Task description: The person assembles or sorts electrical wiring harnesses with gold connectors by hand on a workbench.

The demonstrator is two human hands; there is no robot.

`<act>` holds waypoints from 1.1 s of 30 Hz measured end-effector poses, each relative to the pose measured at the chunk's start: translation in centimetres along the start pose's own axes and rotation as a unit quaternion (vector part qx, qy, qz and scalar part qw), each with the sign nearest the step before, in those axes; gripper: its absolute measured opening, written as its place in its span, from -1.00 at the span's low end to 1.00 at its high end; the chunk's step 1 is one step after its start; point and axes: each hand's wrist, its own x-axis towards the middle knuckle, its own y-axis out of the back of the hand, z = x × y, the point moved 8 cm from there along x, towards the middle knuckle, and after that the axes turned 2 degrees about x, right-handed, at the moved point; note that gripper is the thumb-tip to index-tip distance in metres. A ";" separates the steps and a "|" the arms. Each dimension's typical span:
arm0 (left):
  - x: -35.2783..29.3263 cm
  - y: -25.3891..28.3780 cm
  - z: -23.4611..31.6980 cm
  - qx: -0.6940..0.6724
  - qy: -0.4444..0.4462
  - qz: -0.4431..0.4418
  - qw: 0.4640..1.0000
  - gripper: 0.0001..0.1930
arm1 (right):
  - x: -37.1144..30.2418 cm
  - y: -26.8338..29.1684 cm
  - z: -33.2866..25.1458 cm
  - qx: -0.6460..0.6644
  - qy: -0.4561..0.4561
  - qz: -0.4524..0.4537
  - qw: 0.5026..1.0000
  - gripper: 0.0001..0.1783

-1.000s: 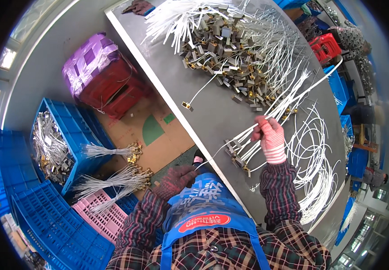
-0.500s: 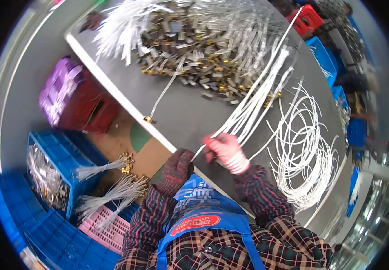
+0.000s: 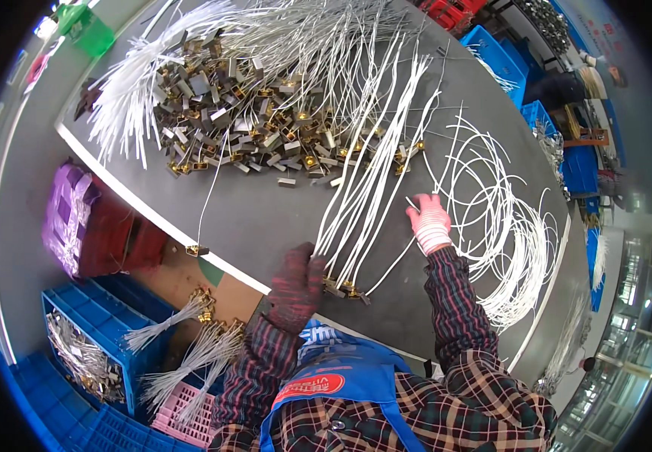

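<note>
My left hand [image 3: 294,292], in a dark red and grey glove, is at the table's near edge, beside the near ends of a bundle of white strands [image 3: 375,188]. Its fingers bend toward the strands; blur hides whether they grip anything. Small brass-and-grey metal pieces [image 3: 348,291] sit at those ends, just right of it. My right hand [image 3: 431,224], in a pink and white glove, is closed on a single white strand [image 3: 393,265] that runs down to these pieces. Right of this hand lies a loose coil of white strands [image 3: 525,264].
A heap of metal pieces [image 3: 265,135] with white strands covers the far table. One piece with a strand [image 3: 204,211] lies at the left edge. Blue crates [image 3: 85,301], a pink basket [image 3: 183,410] and a purple-wrapped bundle [image 3: 70,218] stand left below; blue bins [image 3: 495,60] stand far right.
My right hand has moved right and away from the strand bundle. The metal pieces at the bundle's near end now show beside my left hand. The view has shifted.
</note>
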 end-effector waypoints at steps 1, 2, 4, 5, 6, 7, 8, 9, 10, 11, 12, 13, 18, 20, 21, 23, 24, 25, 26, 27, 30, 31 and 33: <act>-0.1 -1.0 0.8 0.150 -0.035 -0.042 0.987 -0.65 | 0.4 -0.4 0.1 -0.018 0.021 -0.003 1.000 -0.65; -0.1 -1.6 1.5 0.300 -0.065 -0.081 0.948 -0.62 | 0.9 -1.0 -0.2 -0.033 0.046 -0.008 0.998 -0.68; 0.1 -1.6 1.8 0.328 -0.025 -0.120 0.937 -0.58 | 1.6 -1.6 -1.1 -0.052 0.085 -0.047 0.994 -0.76; 0.2 -1.0 2.9 0.303 -0.057 -0.097 0.946 -0.57 | 1.7 -1.2 -1.3 -0.045 0.077 -0.068 0.994 -0.74; 0.2 0.1 3.7 0.283 -0.088 -0.068 0.953 -0.57 | 1.9 -0.8 -0.9 0.001 0.087 -0.049 0.995 -0.73; 0.5 2.0 4.1 0.278 -0.105 -0.021 0.954 -0.56 | 2.0 0.3 -1.4 0.056 0.044 -0.048 0.996 -0.72; 1.1 3.5 4.1 0.286 -0.096 -0.006 0.953 -0.56 | 2.2 1.2 -0.6 0.111 0.021 -0.034 0.993 -0.74; 1.5 6.0 4.8 0.288 -0.114 0.071 0.948 -0.55 | 2.3 2.3 -0.3 0.184 0.042 -0.002 0.982 -0.74; 1.8 8.5 5.9 0.289 -0.135 0.145 0.937 -0.55 | 2.6 2.6 1.1 0.247 0.052 0.049 0.966 -0.71; 2.1 10.5 6.4 0.307 -0.139 0.192 0.922 -0.55 | 2.5 3.0 1.3 0.294 0.069 0.057 0.952 -0.71; 2.3 12.7 6.8 0.327 -0.143 0.240 0.903 -0.55 | 1.6 5.4 -1.5 0.273 0.125 0.058 0.952 -0.75; 2.6 14.3 6.7 0.355 -0.155 0.275 0.880 -0.59 | 1.0 6.6 -2.9 0.257 0.146 0.052 0.954 -0.77; 4.3 15.8 -1.8 0.388 0.028 0.114 0.914 -0.68 | -1.8 6.5 -5.1 0.461 -0.026 -0.101 0.882 -0.82; 3.7 15.5 -2.4 0.295 0.049 0.130 0.945 -0.72 | -3.4 5.1 -5.4 0.557 -0.057 -0.124 0.819 -0.69; 3.5 15.3 -2.2 0.270 0.008 0.144 0.952 -0.72 | -4.6 4.7 -6.1 0.644 -0.078 -0.125 0.751 -0.68; 2.8 14.8 -3.9 0.157 0.103 0.119 0.975 -0.71 | -5.9 3.4 -6.1 0.723 -0.093 -0.125 0.673 -0.67; 2.4 13.8 -4.8 0.043 0.199 0.085 0.975 -0.71 | -6.3 1.9 -5.2 0.787 -0.120 -0.113 0.594 -0.70; 1.7 13.2 -4.5 -0.072 0.246 0.066 0.964 -0.68 | -6.6 0.4 -4.5 0.843 -0.145 -0.102 0.508 -0.73; 1.2 13.6 -3.5 -0.073 0.245 0.069 0.964 -0.68 | -6.8 -1.1 -4.1 0.843 -0.143 -0.103 0.508 -0.73; 0.5 13.1 -3.2 -0.149 0.275 0.044 0.949 -0.69 | -7.3 -3.0 -3.6 0.868 -0.186 -0.108 0.448 -0.78; -1.7 12.7 -2.6 -0.262 0.317 0.020 0.911 -0.69 | -9.7 -5.8 -7.4 0.921 -0.230 -0.187 0.252 -0.82; -2.4 12.7 -2.3 -0.283 0.317 0.003 0.905 -0.69 | -11.0 -6.1 -9.6 0.908 -0.233 -0.214 0.275 -0.80; -4.0 12.5 -2.0 -0.325 0.310 -0.007 0.893 -0.74 | -13.8 -5.1 -15.8 0.872 -0.194 -0.301 0.333 -0.75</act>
